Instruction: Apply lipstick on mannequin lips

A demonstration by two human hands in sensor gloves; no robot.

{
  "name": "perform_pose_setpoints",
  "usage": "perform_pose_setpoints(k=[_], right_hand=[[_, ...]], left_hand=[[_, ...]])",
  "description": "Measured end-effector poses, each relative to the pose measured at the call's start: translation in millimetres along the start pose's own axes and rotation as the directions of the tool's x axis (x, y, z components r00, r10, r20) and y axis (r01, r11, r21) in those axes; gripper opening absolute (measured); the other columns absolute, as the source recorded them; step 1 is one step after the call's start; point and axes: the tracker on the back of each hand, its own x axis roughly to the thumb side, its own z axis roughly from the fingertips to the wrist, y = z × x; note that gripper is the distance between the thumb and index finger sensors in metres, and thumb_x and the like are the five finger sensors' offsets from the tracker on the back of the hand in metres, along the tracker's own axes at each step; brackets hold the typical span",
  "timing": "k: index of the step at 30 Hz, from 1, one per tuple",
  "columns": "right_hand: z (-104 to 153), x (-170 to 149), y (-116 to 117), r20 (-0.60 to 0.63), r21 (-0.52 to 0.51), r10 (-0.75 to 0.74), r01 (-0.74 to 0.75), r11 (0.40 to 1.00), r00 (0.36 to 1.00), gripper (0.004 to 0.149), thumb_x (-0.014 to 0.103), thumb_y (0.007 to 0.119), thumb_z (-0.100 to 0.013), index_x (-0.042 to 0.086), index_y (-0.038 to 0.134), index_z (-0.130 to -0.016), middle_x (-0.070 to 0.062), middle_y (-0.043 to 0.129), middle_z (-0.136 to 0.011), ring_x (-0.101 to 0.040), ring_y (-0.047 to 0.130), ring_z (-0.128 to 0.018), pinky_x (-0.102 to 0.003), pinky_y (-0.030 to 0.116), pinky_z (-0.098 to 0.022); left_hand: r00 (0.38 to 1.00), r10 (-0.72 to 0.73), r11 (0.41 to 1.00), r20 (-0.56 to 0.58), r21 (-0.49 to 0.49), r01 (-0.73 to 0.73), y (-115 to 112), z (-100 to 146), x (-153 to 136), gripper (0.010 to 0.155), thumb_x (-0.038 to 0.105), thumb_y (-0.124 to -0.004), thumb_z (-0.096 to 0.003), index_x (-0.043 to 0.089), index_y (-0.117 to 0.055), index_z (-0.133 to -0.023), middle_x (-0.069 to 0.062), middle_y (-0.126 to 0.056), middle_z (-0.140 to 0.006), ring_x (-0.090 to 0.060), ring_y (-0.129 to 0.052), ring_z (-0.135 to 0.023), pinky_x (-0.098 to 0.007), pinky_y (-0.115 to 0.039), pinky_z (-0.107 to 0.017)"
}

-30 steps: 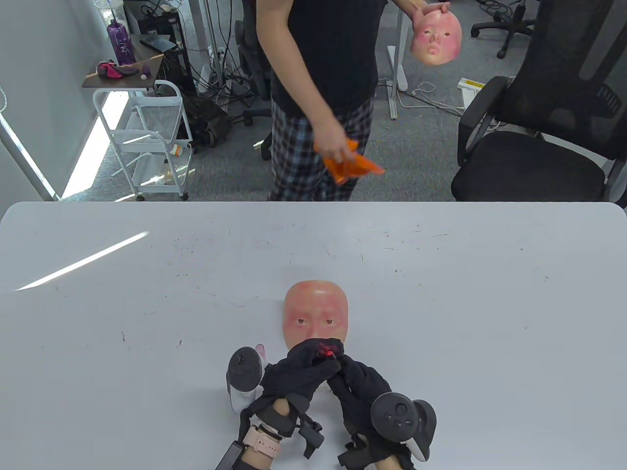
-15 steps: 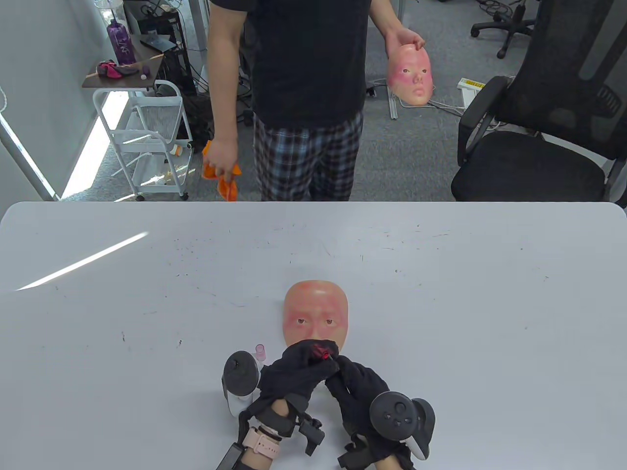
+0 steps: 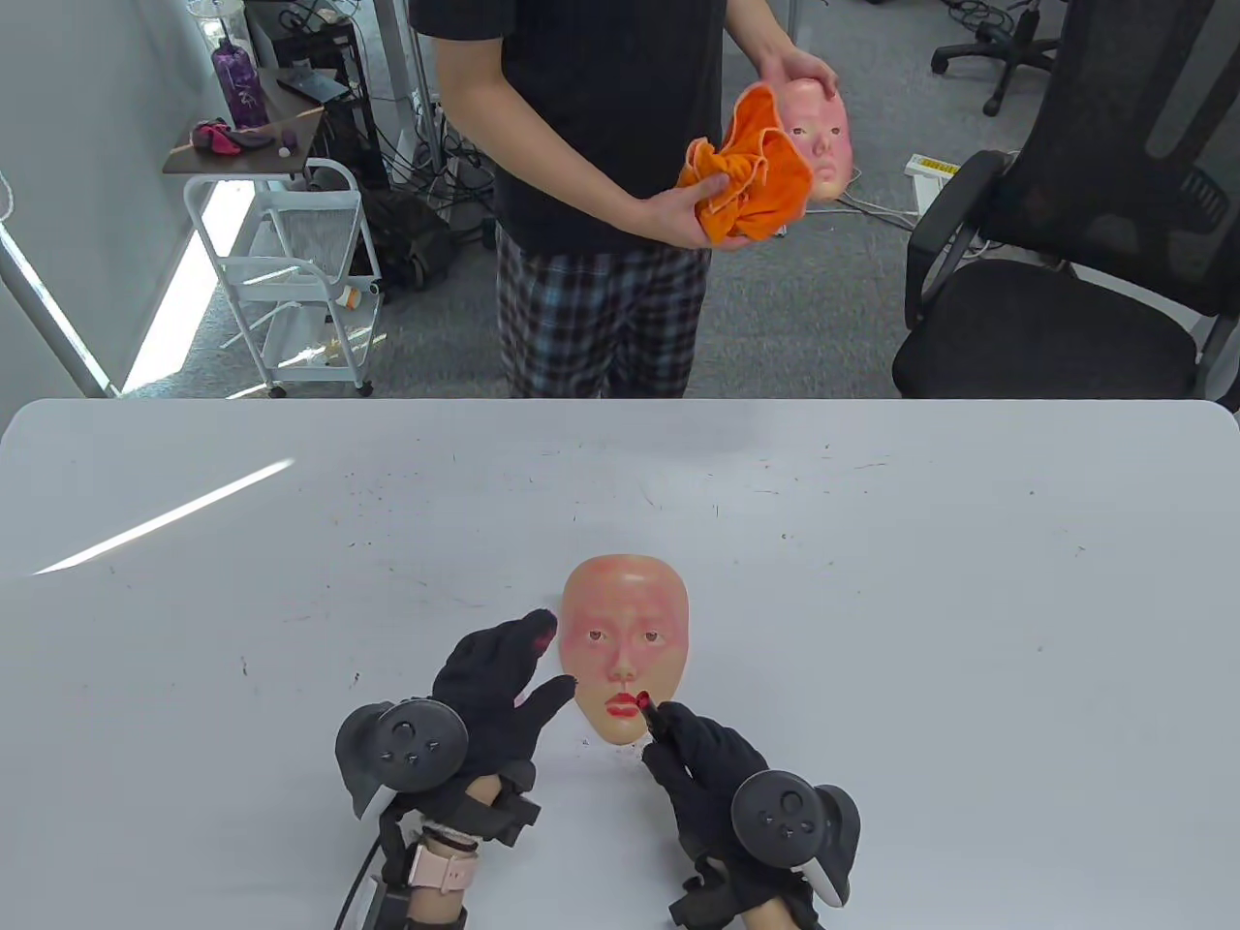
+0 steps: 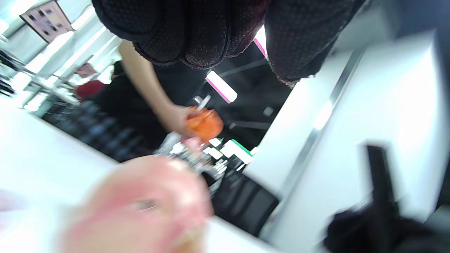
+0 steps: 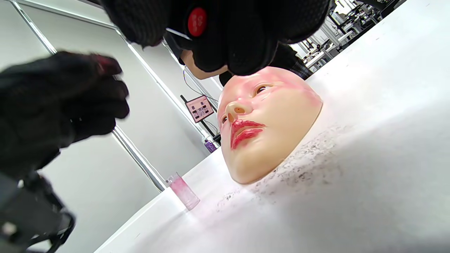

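A skin-coloured mannequin face mask lies face up on the white table; its lips are smeared red, as the right wrist view shows. My right hand grips a lipstick with its red tip at the mask's mouth corner; its red base shows between the fingers. My left hand is open with spread fingers just left of the mask, holding nothing. A pink clear cap stands on the table by the mask. The left wrist view is blurred, with the mask low in it.
A person stands beyond the table's far edge holding a second mask and an orange cloth. A black office chair is at the back right, a white cart at the back left.
My left hand has left the mask's lower face, moved to its left and opened, so the red lips show. The person has raised the orange cloth to the second mask.
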Motion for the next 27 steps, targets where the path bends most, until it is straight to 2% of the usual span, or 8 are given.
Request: perform_pose_setpoints(k=[5,10,14,20,23,26,27], right_hand=[[-0.3,-1.7,2.1,-0.007,0.014,0.012,-0.011,1.0,1.0,0.053,0.038,0.082,-0.042,0.012,0.079,-0.088,-0.012,0.094,-0.074,-0.032,0.094,-0.06,-0.051,0.074,-0.05],[-0.9,-3.9,1.6,-0.023,0.019,0.008,-0.007,1.0,1.0,0.053,0.039,0.081,-0.043,0.012,0.079,-0.088,-0.012,0.094,-0.074,-0.031,0.094,-0.06,-0.051,0.074,-0.051],[-1.5,-6.2,2.0,-0.033,0.026,0.0,0.001,1.0,0.999,0.053,0.039,0.081,-0.043,0.012,0.079,-0.089,-0.012,0.094,-0.074,-0.032,0.094,-0.06,-0.051,0.074,-0.051],[-1.8,-6.5,2.0,-0.04,0.032,-0.006,0.007,0.999,0.999,0.053,0.039,0.081,-0.043,0.012,0.079,-0.089,-0.012,0.094,-0.074,-0.032,0.094,-0.06,-0.051,0.074,-0.051],[-1.6,-6.0,2.6,-0.038,0.038,0.002,-0.001,0.999,0.999,0.053,0.039,0.081,-0.043,0.012,0.079,-0.089,-0.012,0.094,-0.074,-0.032,0.094,-0.06,-0.051,0.074,-0.051],[-2.1,-4.7,4.4,-0.027,0.06,0.011,-0.009,0.998,1.0,0.053,0.039,0.082,-0.043,0.012,0.08,-0.089,-0.012,0.094,-0.074,-0.032,0.094,-0.06,-0.051,0.074,-0.051],[-2.1,-4.2,5.0,-0.022,0.067,0.015,-0.013,0.998,1.0,0.053,0.039,0.082,-0.042,0.013,0.08,-0.089,-0.012,0.094,-0.074,-0.032,0.094,-0.06,-0.051,0.074,-0.051]], left_hand=[[0.988,-0.133,0.982,-0.081,-0.148,0.12,-23.4,-0.8,-19.3,0.07,0.039,-0.088,-0.0455,0.011,-0.071,-0.107,-0.022,-0.077,-0.101,-0.046,-0.074,-0.087,-0.055,-0.068,-0.059],[0.94,-0.33,0.909,-0.091,-0.299,0.29,-44.1,-10.6,-24.6,0.069,0.038,-0.088,-0.0445,0.013,-0.071,-0.107,-0.022,-0.078,-0.103,-0.046,-0.075,-0.086,-0.054,-0.069,-0.058],[0.924,-0.367,0.877,-0.105,-0.369,0.307,-55.3,-14.7,-27.1,0.063,0.034,-0.085,-0.046,0.017,-0.074,-0.106,-0.02,-0.078,-0.103,-0.044,-0.076,-0.086,-0.053,-0.069,-0.058],[0.919,-0.388,0.875,-0.075,-0.344,0.341,-55.9,-12.1,-28.5,0.052,0.029,-0.083,-0.046,0.018,-0.084,-0.097,-0.017,-0.09,-0.091,-0.041,-0.086,-0.076,-0.05,-0.075,-0.051],[0.93,-0.359,0.899,-0.075,-0.297,0.323,-49.7,-9.5,-27.2,0.05,0.031,-0.082,-0.0458,0.017,-0.087,-0.094,-0.017,-0.093,-0.087,-0.04,-0.089,-0.071,-0.048,-0.077,-0.048],[0.978,-0.177,0.966,-0.105,-0.207,0.153,-35.7,-6.9,-24.3,0.05,0.033,-0.081,-0.0463,0.017,-0.087,-0.093,-0.017,-0.094,-0.085,-0.038,-0.091,-0.068,-0.047,-0.078,-0.045],[0.991,-0.061,0.984,-0.12,-0.173,0.039,-31.1,-6.0,-23.5,0.05,0.033,-0.081,-0.0467,0.016,-0.087,-0.093,-0.017,-0.094,-0.084,-0.038,-0.091,-0.068,-0.047,-0.078,-0.045]])
